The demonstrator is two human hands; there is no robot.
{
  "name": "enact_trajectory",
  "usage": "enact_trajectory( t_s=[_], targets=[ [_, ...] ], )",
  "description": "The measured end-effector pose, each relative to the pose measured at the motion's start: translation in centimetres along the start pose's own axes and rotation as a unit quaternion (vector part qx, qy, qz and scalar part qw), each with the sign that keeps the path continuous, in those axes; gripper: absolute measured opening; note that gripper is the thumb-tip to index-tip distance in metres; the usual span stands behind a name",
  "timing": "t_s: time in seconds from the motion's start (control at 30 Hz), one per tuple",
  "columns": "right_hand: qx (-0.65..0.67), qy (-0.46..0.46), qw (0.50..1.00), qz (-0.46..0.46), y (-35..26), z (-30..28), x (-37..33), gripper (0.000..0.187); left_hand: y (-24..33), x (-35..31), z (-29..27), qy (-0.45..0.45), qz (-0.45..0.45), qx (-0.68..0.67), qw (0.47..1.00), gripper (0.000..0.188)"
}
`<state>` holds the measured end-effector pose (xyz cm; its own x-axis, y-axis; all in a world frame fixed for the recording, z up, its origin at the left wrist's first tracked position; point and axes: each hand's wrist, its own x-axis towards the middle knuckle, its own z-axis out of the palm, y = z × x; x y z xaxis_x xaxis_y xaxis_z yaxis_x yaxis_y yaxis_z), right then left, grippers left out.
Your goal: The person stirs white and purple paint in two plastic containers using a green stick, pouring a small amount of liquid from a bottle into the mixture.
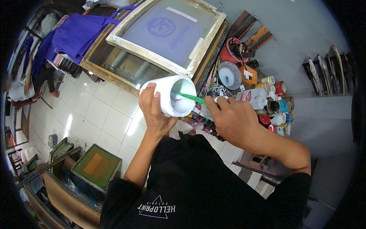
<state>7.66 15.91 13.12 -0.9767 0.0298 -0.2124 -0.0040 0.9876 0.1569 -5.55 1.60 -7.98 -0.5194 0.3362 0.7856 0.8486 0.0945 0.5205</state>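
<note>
My left hand point(153, 110) is wrapped round a white plastic tub point(162, 89), tilted so that its open mouth turns to the right. White paste coats the inside of the tub. Between the fingers of my right hand point(234, 120) is a green stirring stick point(192, 97), its far end dipping into the tub's mouth. Something white also shows by the right fingers, too small to name. Beyond the tub lies a wooden-framed printing screen point(167, 32), with a purple sheet and a round printed emblem showing through its mesh.
Purple bags point(78, 36) are heaped at the far left of the wooden table. To the right stand paint cans point(282, 105), a grey bowl point(229, 75) and a red basin point(230, 49). A green-topped screen point(95, 166) sits at lower left. Another person's foot point(55, 93) shows far left.
</note>
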Motion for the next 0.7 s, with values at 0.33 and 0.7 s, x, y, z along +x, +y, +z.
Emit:
enact_trajectory(
  t_s=[0.33,0.7],
  targets=[
    [-0.045,0.133,0.988,-0.068,-0.1,-0.9,2.7,0.032,1.0,0.0,-1.7,-0.124,-0.287,-0.261,0.913,0.129],
    [0.075,0.141,0.971,-0.179,2.0,-2.1,3.3,0.017,-3.1,2.4,-2.8,-0.283,-0.189,-0.268,0.901,0.127]
  ],
)
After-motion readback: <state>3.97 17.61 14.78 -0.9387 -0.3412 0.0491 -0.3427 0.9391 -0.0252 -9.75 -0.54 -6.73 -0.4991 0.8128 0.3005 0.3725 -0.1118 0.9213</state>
